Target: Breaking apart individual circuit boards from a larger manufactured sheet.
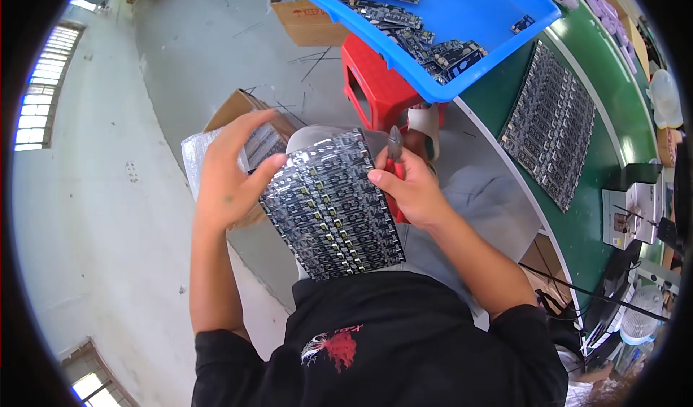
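Note:
A dark panel of joined circuit boards (328, 208) is tilted above my lap. My right hand (413, 190) is closed around red-handled pliers (395, 147), their grey jaws pointing up and away. Its thumb lies at the panel's right edge, with the fingers partly hidden behind. My left hand (234, 172) is open at the panel's upper left corner, thumb and fingers spread wide. The left thumb tip is close to that corner; whether it touches, I cannot tell.
A blue tray (462, 82) of loose circuit boards rests over a red stool (375, 82). Another board panel (552, 122) lies on the green table (498, 107) at the right. Cardboard boxes (307, 23) stand on the floor, one behind my left hand.

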`<action>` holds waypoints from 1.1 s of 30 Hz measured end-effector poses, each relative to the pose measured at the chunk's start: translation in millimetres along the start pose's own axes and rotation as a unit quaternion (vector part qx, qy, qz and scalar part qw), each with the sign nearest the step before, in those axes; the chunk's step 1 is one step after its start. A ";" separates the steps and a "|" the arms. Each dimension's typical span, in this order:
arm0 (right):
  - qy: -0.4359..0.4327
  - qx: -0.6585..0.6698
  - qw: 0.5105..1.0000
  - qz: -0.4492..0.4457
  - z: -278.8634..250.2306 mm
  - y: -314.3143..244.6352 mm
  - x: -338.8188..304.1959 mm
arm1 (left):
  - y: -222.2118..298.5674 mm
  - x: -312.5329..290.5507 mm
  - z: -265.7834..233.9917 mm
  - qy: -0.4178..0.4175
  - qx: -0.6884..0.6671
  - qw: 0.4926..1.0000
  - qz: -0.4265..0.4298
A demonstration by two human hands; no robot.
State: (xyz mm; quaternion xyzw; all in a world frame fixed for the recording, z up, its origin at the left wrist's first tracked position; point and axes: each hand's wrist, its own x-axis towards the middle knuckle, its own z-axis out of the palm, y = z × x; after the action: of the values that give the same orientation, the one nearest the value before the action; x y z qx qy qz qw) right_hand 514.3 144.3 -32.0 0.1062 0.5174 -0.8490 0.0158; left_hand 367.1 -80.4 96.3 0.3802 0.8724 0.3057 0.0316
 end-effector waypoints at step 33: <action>-0.261 -0.081 0.955 0.117 -24.9 -81.6 -18.1 | 79.2 11.8 35.7 -0.153 -0.051 0.987 0.015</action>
State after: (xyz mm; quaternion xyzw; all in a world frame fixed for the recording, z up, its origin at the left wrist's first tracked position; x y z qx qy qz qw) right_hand 524.8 202.6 32.0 -0.0607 0.5464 -0.7944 0.2581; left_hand 420.0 -12.6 113.5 0.4334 0.8347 0.2888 0.1791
